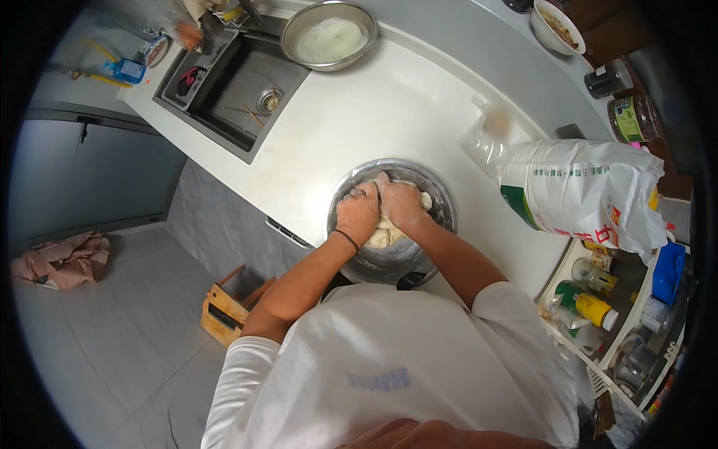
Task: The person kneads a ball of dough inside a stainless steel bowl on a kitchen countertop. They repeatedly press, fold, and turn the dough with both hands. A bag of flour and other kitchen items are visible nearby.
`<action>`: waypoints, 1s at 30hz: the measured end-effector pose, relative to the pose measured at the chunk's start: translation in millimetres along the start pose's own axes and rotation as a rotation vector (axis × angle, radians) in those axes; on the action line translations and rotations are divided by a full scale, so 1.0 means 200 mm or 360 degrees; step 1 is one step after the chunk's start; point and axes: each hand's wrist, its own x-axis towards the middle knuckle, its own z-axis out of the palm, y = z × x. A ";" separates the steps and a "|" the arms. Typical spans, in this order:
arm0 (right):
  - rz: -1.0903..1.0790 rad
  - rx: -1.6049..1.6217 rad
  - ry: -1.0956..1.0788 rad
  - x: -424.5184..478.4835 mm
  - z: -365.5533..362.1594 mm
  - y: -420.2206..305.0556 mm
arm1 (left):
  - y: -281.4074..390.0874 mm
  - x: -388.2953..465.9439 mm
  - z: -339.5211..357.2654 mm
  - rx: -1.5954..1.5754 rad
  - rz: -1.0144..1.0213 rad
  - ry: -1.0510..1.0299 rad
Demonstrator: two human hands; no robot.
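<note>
A large metal bowl (391,266) stands at the front edge of the white countertop, close against my body. Pale dough (382,234) lies inside it, with floury smears on the walls. My left hand (358,211), a dark band at its wrist, presses down on the dough with curled fingers. Beside it, my right hand (401,203) is pushed into the same dough, its fingertips hidden. The two hands are side by side at the far half of the bowl, and bits of dough stick to the right one.
Upper left is a dark sink (230,104); a metal basin (330,64) with pale contents stands beside it. A large white flour bag (583,193) and a clear plastic bag (483,140) lie right. A shelf rack (611,342) holds bottles. A wooden stool (224,317) stands on the floor.
</note>
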 end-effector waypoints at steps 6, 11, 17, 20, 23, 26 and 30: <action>-0.0236 0.0233 -0.0075 -0.33 -0.04 0.03 | -0.01 -0.02 -0.36 -0.0229 0.0010 -0.0911; -0.0134 0.0287 -0.0247 -0.64 -0.15 0.01 | -0.01 -0.09 -0.42 -0.0351 0.0509 -0.1152; 0.0108 0.0090 -0.0429 -0.66 -0.17 -0.04 | 0.12 -0.35 -0.23 -0.0200 0.0470 -0.0653; 0.0102 0.0156 -0.0372 -0.61 -0.06 -0.04 | 0.13 -0.38 -0.13 0.0058 0.0452 -0.0450; 0.0094 0.0220 -0.0315 -0.56 0.01 0.00 | 0.11 -0.32 -0.05 0.0153 0.0432 -0.0351; 0.0049 0.0201 -0.0280 -0.45 0.01 0.02 | 0.05 -0.22 -0.03 0.0053 0.0419 -0.0435; 0.0108 0.0197 -0.0340 -0.23 -0.01 0.01 | -0.01 -0.02 -0.04 -0.0103 0.0379 -0.0533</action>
